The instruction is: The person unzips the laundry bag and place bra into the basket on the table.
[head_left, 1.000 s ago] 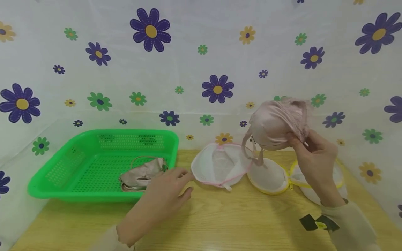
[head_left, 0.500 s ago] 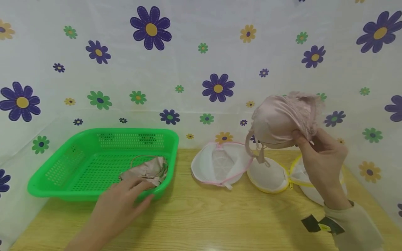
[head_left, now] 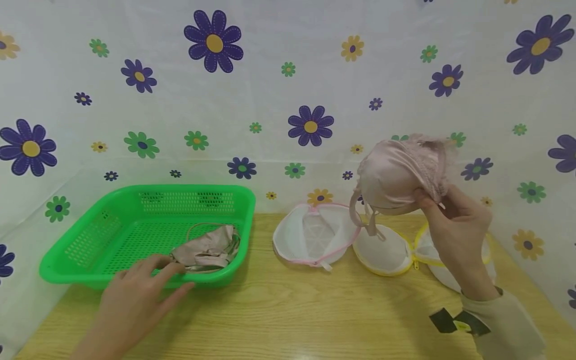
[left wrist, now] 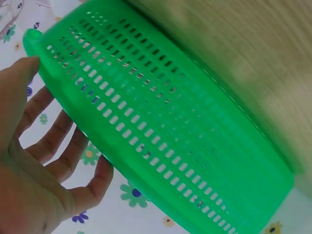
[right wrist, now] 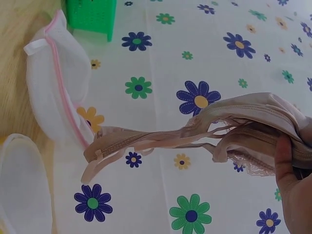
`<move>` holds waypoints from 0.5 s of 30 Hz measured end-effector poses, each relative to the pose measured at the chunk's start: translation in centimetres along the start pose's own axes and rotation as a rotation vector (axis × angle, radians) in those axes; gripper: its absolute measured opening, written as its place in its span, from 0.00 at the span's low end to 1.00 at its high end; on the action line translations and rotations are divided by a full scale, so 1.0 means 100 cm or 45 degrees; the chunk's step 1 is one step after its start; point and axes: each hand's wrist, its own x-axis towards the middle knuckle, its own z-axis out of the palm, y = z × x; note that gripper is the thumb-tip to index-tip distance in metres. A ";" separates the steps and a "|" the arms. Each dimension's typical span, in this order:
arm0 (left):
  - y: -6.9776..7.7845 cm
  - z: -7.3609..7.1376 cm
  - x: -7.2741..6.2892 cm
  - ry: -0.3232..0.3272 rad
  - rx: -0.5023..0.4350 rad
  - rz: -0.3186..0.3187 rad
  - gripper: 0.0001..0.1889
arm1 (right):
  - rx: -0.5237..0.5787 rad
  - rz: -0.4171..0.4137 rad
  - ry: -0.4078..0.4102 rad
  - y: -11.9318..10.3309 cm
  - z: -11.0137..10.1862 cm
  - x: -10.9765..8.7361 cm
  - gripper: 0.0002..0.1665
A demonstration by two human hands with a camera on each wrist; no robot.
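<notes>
My right hand (head_left: 465, 227) pinches a folded pale pink bra (head_left: 389, 172) with lace edging and holds it up off the table; in the right wrist view its straps and band hang out from the thumb. My left hand (head_left: 135, 295) is at the front rim of a green plastic basket (head_left: 245, 200), fingers loosely bent over the edge. The left wrist view puts the thumb and fingertips right at that rim, with nothing between them. Inside the basket's right end lies a crumpled satiny beige-pink garment (head_left: 209, 247) with a thin strap.
On the wooden table (head_left: 288, 315), a white mesh laundry bag (head_left: 290, 237) with pink trim lies unzipped. To its right sits a white bag with yellow trim (head_left: 382, 252), spread open in two halves. A flowered sheet (head_left: 270, 90) hangs behind the table.
My left hand has moved left along the basket's front, from its right corner to beside the crumpled garment. The right hand still holds the bra up, only slightly shifted.
</notes>
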 end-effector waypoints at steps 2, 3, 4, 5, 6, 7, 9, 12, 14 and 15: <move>-0.004 -0.002 -0.003 -0.018 0.040 -0.027 0.38 | 0.007 0.002 0.001 0.000 0.001 0.000 0.17; -0.005 -0.003 -0.004 -0.024 0.051 -0.033 0.38 | 0.012 0.006 0.002 0.000 0.002 -0.001 0.17; -0.007 -0.004 -0.005 -0.027 0.067 -0.043 0.38 | 0.017 0.011 0.003 0.001 0.003 -0.001 0.17; -0.008 -0.005 -0.007 -0.031 0.076 -0.051 0.37 | 0.022 0.018 0.004 0.001 0.003 -0.001 0.17; -0.010 -0.006 -0.008 -0.033 0.079 -0.056 0.36 | 0.022 0.026 0.006 0.001 0.004 -0.002 0.17; -0.011 -0.007 -0.009 -0.039 0.079 -0.062 0.36 | 0.018 0.033 0.005 0.001 0.004 -0.003 0.17; -0.013 -0.009 -0.011 -0.044 0.080 -0.069 0.34 | 0.009 0.044 0.002 0.001 0.006 -0.004 0.18; -0.016 -0.011 -0.013 -0.080 0.093 -0.089 0.30 | -0.002 0.056 -0.005 0.002 0.008 -0.006 0.17; -0.017 -0.012 -0.014 -0.105 0.103 -0.099 0.28 | -0.013 0.061 -0.007 0.003 0.011 -0.007 0.17; -0.017 -0.012 -0.014 -0.113 0.105 -0.102 0.27 | -0.019 0.065 -0.007 0.003 0.012 -0.008 0.17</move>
